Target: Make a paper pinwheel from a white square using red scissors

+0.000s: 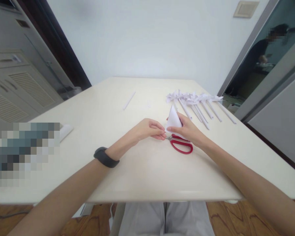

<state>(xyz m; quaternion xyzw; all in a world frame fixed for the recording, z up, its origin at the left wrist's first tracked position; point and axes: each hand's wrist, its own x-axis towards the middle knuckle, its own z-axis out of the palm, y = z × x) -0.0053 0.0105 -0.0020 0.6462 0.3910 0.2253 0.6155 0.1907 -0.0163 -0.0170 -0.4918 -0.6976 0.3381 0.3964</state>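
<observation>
My right hand [188, 128] is closed around a folded piece of white paper [173, 119], its pointed tip facing up and away. At the paper's lower left corner, my left hand [153, 128] has its fingers drawn together; what they pinch, if anything, is too small to make out. Red-handled scissors [182, 147] lie on the table just under both hands, the blades partly hidden by the left fingers. Beyond my right hand rest several rolled paper sticks [200, 113] topped with cut paper pieces [194, 97].
A single thin paper stick [129, 100] lies on the cream table [127, 177] farther back. On the left are a blurred-out item [21, 150] and a white roll [66, 131]. A wall stands behind the table. Through a doorway at right, a person [258, 55] is seen.
</observation>
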